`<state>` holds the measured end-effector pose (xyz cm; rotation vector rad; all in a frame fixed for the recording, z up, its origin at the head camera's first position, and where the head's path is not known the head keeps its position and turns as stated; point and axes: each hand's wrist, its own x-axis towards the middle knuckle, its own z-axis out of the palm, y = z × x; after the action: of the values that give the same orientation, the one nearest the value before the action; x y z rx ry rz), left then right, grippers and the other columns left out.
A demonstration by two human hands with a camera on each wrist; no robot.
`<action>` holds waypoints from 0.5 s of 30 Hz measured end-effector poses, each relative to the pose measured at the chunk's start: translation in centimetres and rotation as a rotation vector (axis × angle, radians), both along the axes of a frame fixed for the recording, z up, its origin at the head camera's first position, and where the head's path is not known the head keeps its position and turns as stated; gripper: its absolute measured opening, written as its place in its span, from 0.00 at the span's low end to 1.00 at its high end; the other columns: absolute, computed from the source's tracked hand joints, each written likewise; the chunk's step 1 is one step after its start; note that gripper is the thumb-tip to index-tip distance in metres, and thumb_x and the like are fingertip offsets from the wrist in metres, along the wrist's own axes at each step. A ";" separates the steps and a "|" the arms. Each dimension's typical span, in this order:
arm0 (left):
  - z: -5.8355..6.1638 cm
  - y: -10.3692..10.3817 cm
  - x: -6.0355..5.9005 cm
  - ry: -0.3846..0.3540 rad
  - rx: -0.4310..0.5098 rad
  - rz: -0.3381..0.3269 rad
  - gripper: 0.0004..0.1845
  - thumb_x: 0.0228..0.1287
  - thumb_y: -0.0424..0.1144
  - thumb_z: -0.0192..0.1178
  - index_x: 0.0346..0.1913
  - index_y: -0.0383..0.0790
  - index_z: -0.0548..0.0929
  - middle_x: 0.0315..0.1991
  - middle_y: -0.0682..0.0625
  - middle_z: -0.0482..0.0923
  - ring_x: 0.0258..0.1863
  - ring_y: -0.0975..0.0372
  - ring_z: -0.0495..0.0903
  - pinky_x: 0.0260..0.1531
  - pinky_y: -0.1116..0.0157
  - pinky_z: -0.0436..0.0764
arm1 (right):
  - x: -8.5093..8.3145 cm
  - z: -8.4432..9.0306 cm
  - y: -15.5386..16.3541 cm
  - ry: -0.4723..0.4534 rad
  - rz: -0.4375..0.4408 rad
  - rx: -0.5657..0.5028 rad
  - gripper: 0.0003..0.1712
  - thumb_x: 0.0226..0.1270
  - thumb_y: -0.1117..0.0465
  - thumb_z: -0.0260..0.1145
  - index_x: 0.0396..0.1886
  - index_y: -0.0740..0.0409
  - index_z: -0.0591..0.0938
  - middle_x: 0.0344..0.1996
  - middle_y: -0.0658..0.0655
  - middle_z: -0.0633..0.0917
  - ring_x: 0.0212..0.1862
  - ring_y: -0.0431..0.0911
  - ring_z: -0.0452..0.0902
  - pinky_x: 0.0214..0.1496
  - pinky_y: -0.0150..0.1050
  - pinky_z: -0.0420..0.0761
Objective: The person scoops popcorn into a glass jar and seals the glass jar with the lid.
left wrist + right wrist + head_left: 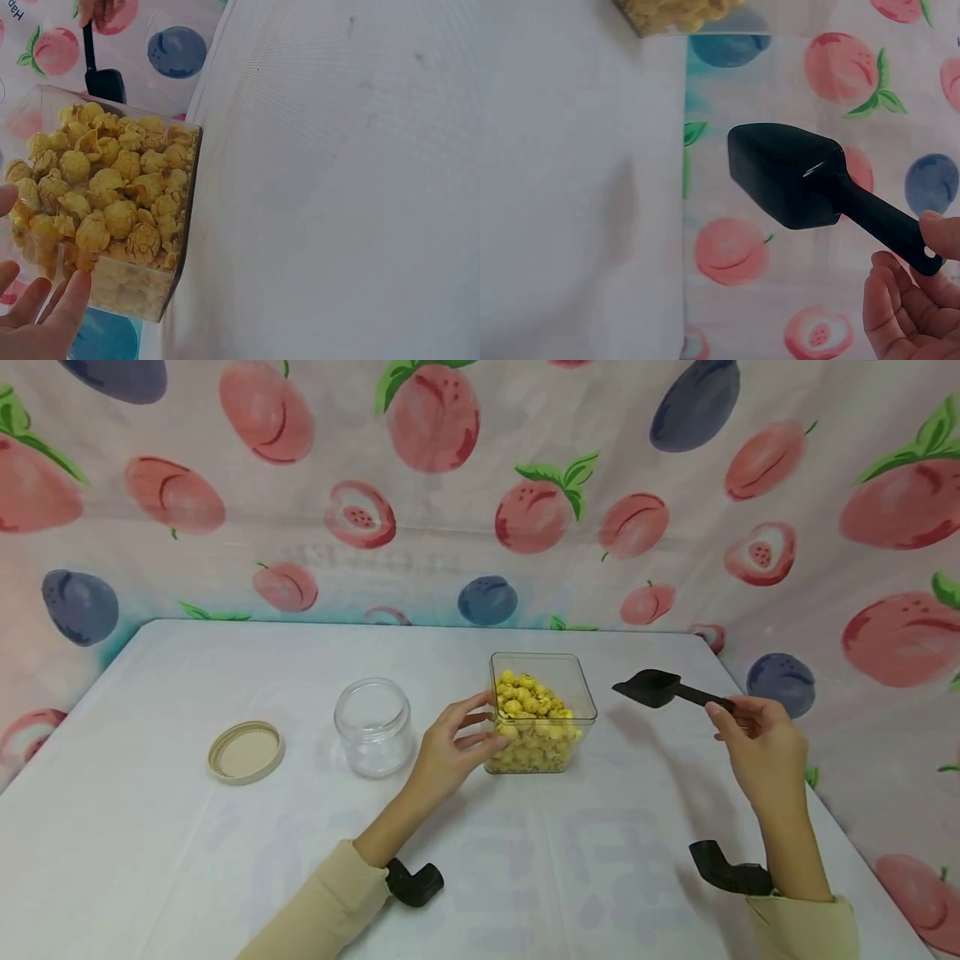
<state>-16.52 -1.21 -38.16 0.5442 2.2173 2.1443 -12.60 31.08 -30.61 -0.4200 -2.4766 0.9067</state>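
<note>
A clear square container [536, 745] filled with yellow popcorn [112, 187] stands on the table, its top open. My left hand [459, 739] is at the container's left side, fingers spread and fairly straight, fingertips right at the wall and front corner. Over to the right, my right hand [765, 752] pinches the end of the handle of a black scoop [787, 176] between thumb and fingers. The scoop is held above the table, its blade pointing left toward the container, with nothing visible in it.
Left of the container stands a clear round jar [373, 727] without a lid. Farther left a beige round lid [246, 752] lies on the white-covered table [187, 860]. Fruit-patterned cloth [420, 568] hangs behind the table and along its sides.
</note>
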 end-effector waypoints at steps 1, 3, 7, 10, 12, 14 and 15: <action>0.0 0.0 0.0 -0.001 0.000 -0.002 0.33 0.56 0.35 0.66 0.66 0.47 0.68 0.61 0.47 0.67 0.59 0.52 0.72 0.54 0.60 0.78 | -0.1 0.2 -0.2 0.026 -0.013 -0.015 0.24 0.63 0.52 0.63 0.52 0.66 0.75 0.29 0.42 0.79 0.22 0.18 0.69 0.29 0.17 0.69; 0.1 0.0 0.0 -0.003 0.003 -0.004 0.33 0.56 0.35 0.66 0.65 0.47 0.68 0.61 0.47 0.67 0.59 0.52 0.71 0.54 0.60 0.78 | -0.4 0.6 -0.5 0.073 -0.020 -0.035 0.24 0.64 0.53 0.63 0.52 0.65 0.75 0.27 0.35 0.75 0.23 0.17 0.69 0.30 0.16 0.68; 0.2 0.0 0.0 -0.010 0.004 -0.010 0.32 0.57 0.35 0.66 0.65 0.47 0.68 0.61 0.47 0.67 0.59 0.52 0.71 0.54 0.60 0.77 | -0.6 1.5 -1.2 0.128 -0.026 -0.062 0.24 0.64 0.52 0.63 0.53 0.63 0.75 0.26 0.29 0.72 0.26 0.18 0.70 0.33 0.18 0.69; 0.3 0.0 0.1 -0.015 0.004 -0.009 0.32 0.57 0.35 0.65 0.65 0.48 0.68 0.61 0.48 0.67 0.59 0.53 0.71 0.54 0.60 0.77 | -0.9 2.2 -1.8 0.163 -0.029 -0.092 0.24 0.63 0.51 0.63 0.53 0.61 0.75 0.27 0.30 0.74 0.28 0.21 0.72 0.36 0.18 0.70; 0.4 0.0 0.1 -0.020 0.002 -0.008 0.32 0.57 0.35 0.65 0.65 0.48 0.68 0.61 0.48 0.67 0.59 0.53 0.71 0.54 0.60 0.77 | -1.0 2.6 -2.1 0.198 -0.026 -0.125 0.22 0.63 0.52 0.63 0.51 0.60 0.76 0.29 0.31 0.75 0.29 0.23 0.73 0.37 0.18 0.71; 0.4 0.0 0.1 -0.026 -0.003 -0.006 0.32 0.57 0.36 0.65 0.65 0.48 0.68 0.61 0.49 0.67 0.59 0.53 0.71 0.54 0.61 0.77 | -1.2 3.0 -2.5 0.255 -0.010 -0.159 0.18 0.62 0.54 0.64 0.48 0.58 0.77 0.29 0.32 0.76 0.29 0.25 0.74 0.37 0.18 0.72; 0.4 0.0 0.1 -0.029 -0.005 -0.005 0.32 0.57 0.36 0.65 0.65 0.48 0.68 0.61 0.49 0.67 0.59 0.54 0.71 0.54 0.61 0.77 | -1.2 3.1 -2.7 0.284 0.000 -0.183 0.16 0.62 0.55 0.65 0.47 0.56 0.78 0.29 0.33 0.77 0.29 0.26 0.74 0.37 0.18 0.73</action>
<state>-16.42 -1.24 -37.74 0.5146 2.2037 2.1304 -13.84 28.40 -27.47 -0.3261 -2.1458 1.1147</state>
